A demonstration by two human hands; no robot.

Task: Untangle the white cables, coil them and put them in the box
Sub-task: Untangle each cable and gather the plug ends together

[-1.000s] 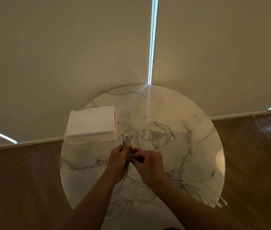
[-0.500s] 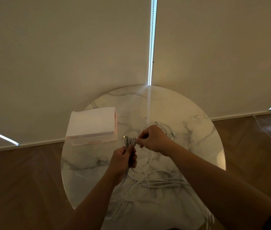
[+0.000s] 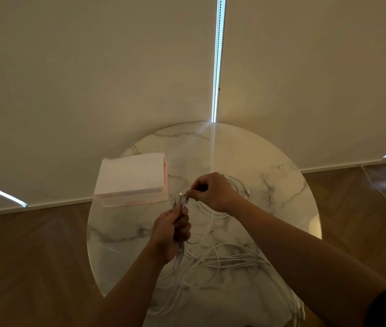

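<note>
My left hand grips a bundle of white cables upright above the round marble tabletop. My right hand pinches one plug end at the bundle's top. Loose loops spread toward the near edge, some trailing over it. The box sits at the far-left rim, just beside the plugs. Bare marble lies to the far right.

Level: dim, with a warm brown cast throughout.
Source: a bright slit between the blinds straight behind the bench; smaller slivers behind it to left and right.
Glare: a pale streak runs from the slit across the bench top; soft shine on its right rim.
Shadows: faint, soft-edged.
Distortion: the skirting line behind the bench bows, wide-angle.
Sharpness: soft, grainy; white cables at the bench's near edge blur together.
</note>
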